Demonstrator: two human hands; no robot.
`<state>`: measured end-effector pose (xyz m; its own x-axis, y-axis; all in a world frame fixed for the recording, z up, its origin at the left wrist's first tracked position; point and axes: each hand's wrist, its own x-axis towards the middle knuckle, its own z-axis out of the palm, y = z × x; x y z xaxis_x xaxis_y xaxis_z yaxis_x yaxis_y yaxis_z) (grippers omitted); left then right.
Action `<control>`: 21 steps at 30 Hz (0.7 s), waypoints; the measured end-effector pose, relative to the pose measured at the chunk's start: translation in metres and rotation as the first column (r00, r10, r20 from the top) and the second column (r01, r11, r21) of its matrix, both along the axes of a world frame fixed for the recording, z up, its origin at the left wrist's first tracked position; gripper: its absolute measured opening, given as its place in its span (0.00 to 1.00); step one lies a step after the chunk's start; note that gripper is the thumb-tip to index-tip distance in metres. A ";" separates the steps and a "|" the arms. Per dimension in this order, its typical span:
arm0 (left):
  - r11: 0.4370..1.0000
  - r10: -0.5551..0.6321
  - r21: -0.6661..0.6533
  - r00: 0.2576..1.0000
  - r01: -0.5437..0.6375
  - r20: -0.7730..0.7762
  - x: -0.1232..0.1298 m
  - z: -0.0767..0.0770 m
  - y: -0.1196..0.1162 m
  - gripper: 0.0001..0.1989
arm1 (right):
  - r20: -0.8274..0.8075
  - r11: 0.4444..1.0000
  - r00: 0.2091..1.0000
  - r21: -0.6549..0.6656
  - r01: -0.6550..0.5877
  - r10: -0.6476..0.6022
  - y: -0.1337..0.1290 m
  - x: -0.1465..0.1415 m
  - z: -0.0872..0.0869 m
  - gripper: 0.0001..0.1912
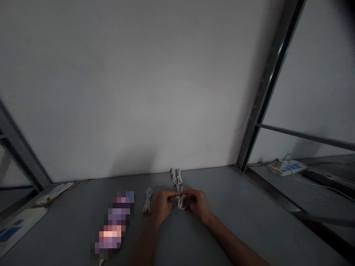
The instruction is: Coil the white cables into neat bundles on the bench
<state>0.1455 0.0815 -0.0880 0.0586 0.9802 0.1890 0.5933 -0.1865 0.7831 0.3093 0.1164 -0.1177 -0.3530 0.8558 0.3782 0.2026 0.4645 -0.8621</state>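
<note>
My left hand [163, 204] and my right hand [200, 206] meet low in the middle of the head view, above a grey surface [216, 244]. Both have their fingers closed in a pinch on a white cable [181, 202], bundled in loops between them. The exact grip at the fingertips is too dark and small to make out. Just beyond my hands, two more coiled white cables [173, 176] lie side by side near the wall. Another folded white cable [149, 199] rests to the left of my left hand.
Left of the hands lies a blurred-out, lit device [113, 223] with a white lead. A white power strip [54, 193] and a pale bag with blue print [19, 227] are at far left. Metal posts [266, 96] frame the surface. Another power strip [288, 167] sits at right.
</note>
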 end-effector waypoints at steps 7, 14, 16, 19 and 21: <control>0.999 -0.046 -0.004 0.999 0.046 0.007 0.002 0.005 0.000 0.16 | -0.013 1.000 1.000 -0.005 0.028 -0.028 -0.002 -0.001 0.004 0.16; 0.998 0.058 -0.014 0.998 -0.058 0.014 0.006 0.003 0.001 0.11 | -0.021 0.992 0.994 -0.070 0.104 -0.106 0.001 -0.003 0.007 0.14; 0.996 0.089 -0.019 0.996 -0.089 0.006 0.006 0.002 0.001 0.10 | 0.012 0.974 0.984 -0.139 0.179 -0.179 0.003 -0.003 0.004 0.12; 0.990 0.120 -0.080 0.991 -0.114 0.063 0.005 -0.002 0.000 0.09 | 0.108 0.948 0.973 -0.226 0.225 -0.206 0.005 -0.001 0.003 0.10; 0.985 0.110 -0.152 0.980 -0.085 0.168 0.006 -0.005 0.000 0.09 | 0.125 0.952 0.982 -0.253 0.173 -0.145 0.004 0.000 0.004 0.13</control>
